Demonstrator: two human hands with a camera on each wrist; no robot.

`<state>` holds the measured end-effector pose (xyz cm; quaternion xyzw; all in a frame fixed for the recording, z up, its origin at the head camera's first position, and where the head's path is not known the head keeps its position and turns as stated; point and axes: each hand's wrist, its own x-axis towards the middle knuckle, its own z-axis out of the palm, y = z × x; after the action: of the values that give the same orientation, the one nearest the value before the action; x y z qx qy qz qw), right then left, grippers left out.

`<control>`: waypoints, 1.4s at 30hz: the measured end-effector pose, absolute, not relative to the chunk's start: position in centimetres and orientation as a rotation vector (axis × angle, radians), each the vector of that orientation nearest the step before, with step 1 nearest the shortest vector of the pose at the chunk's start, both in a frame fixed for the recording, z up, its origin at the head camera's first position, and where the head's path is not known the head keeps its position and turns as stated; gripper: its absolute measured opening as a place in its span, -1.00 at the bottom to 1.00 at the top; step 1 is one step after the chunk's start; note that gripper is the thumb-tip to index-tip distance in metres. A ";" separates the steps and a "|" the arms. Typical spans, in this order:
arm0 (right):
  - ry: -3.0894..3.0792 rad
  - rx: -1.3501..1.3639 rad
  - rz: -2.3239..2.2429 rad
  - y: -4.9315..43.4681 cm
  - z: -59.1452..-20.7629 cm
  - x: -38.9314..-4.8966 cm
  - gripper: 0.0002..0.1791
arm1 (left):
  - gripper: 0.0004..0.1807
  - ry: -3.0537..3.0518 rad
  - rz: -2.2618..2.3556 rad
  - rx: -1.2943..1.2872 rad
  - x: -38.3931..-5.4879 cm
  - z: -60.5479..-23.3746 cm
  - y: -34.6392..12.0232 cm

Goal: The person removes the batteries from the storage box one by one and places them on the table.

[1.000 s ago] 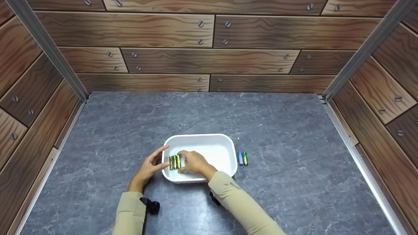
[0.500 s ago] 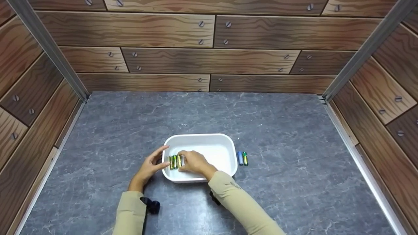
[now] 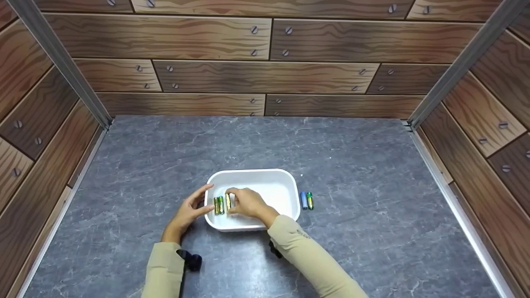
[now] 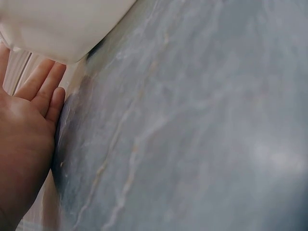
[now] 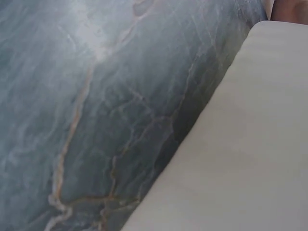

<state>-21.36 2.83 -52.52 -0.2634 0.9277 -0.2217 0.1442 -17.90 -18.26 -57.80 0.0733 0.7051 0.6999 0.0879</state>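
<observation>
A white rectangular basin [image 3: 275, 194] stands on the grey marbled table. Between thumb and fingertips my right hand [image 3: 249, 203] pinches a green-and-gold battery [image 3: 228, 203] inside the basin. Just left of it, two more batteries [image 3: 221, 205] lie side by side on the basin floor. My left hand [image 3: 189, 212] spreads around the basin's left wall, with the thumb over the rim near those batteries and the fingers straight. The left wrist view shows its palm [image 4: 21, 139] below the basin's outer wall [image 4: 57, 33].
Right of the basin, a blue battery [image 3: 304, 200] and a green battery [image 3: 310, 201] lie next to each other on the table. The basin's outer side [image 5: 240, 139] fills much of the right wrist view. Wood-patterned walls [image 3: 207, 76] enclose the table at the back and sides.
The battery in my right hand has come away from the other two, moving slightly right and leaving a gap. My left hand stays in place.
</observation>
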 end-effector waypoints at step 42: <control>2.649 -0.907 -0.809 9.2 -49.3 -20.2 -0.37 | -0.24 2.101 2.067 0.206 -18.0 -58.0 -18.4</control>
<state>-20.19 9.18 -49.32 -0.3093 0.9030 -0.2756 0.1133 -18.04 -18.38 -57.98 0.0695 0.7081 0.6965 0.0934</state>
